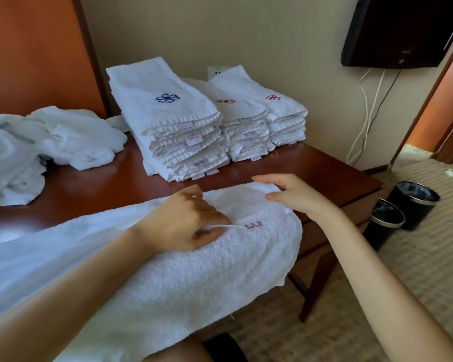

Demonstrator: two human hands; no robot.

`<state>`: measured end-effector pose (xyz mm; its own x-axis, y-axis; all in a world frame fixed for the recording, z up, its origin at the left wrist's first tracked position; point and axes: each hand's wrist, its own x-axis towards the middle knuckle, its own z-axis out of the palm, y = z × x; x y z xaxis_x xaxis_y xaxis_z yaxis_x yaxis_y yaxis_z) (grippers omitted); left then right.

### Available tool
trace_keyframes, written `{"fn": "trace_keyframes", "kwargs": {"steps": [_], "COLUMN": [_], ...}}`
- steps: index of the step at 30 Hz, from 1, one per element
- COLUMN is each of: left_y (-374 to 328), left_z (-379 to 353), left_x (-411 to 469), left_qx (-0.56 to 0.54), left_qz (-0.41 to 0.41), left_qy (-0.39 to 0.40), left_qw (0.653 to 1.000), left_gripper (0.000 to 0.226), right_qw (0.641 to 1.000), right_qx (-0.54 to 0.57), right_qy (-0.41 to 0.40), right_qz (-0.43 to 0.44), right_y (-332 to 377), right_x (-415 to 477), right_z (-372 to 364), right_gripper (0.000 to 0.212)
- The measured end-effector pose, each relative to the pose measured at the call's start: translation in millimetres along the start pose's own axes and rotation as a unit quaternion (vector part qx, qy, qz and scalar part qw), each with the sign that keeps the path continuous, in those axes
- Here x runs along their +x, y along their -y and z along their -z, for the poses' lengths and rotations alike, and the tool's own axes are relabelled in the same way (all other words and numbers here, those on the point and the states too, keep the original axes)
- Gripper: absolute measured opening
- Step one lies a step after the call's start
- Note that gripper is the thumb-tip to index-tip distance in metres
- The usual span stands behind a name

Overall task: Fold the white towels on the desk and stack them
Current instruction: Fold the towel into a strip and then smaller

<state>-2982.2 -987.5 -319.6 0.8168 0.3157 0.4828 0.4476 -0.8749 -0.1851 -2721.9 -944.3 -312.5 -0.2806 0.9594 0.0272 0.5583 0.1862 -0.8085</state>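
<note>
A white towel (183, 278) with a red embroidered mark lies spread over the near edge of the wooden desk (285, 163) and hangs off its front. My left hand (186, 223) pinches a fold of this towel beside the red mark. My right hand (293, 194) rests with straight fingers on the towel's far right corner. Behind them stand three stacks of folded white towels: a tall one with a blue flower (168, 121), a middle one (241, 126) and a right one (285, 118) with red marks.
A heap of unfolded white towels (37, 147) lies at the desk's left. Two black waste bins (403, 207) stand on the carpet right of the desk. A dark screen (403, 30) hangs on the wall with cables beneath it.
</note>
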Motion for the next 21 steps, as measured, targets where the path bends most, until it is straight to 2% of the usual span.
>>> {"fn": "trace_keyframes", "kwargs": {"steps": [2,5,7,10,15,18,21], "left_y": [1,0,2,13,34,36,33], "left_z": [1,0,0,-1,-3,-2,3], "left_x": [0,-1,-1,-3,-9,-10,-7], "left_qx": [-0.006,-0.015,-0.022,-0.01,0.022,0.042,0.06], "left_qz": [0.008,0.02,0.029,0.071,0.17,0.162,0.13], "left_qy": [0.01,0.011,0.007,0.006,-0.025,-0.051,-0.119], "left_qw": [1.0,1.0,0.999,0.997,0.985,0.985,0.983], "left_gripper": [0.013,0.014,0.019,0.023,0.009,0.01,0.016], "right_qw": [1.0,0.99,0.987,0.993,0.995,0.99,0.985], "right_qx": [-0.019,-0.134,-0.148,-0.096,0.023,0.065,0.079], "right_qy": [-0.003,-0.035,-0.049,-0.048,-0.061,-0.09,-0.121], "right_qz": [0.002,0.016,0.03,0.048,0.08,0.087,0.09], "right_y": [-3,-8,-10,-8,11,21,30], "right_x": [-3,-5,-1,20,62,73,70], "right_z": [-6,-24,-30,-34,-46,-45,-30], "right_gripper": [0.049,0.05,0.048,0.046,0.05,0.05,0.053]}}
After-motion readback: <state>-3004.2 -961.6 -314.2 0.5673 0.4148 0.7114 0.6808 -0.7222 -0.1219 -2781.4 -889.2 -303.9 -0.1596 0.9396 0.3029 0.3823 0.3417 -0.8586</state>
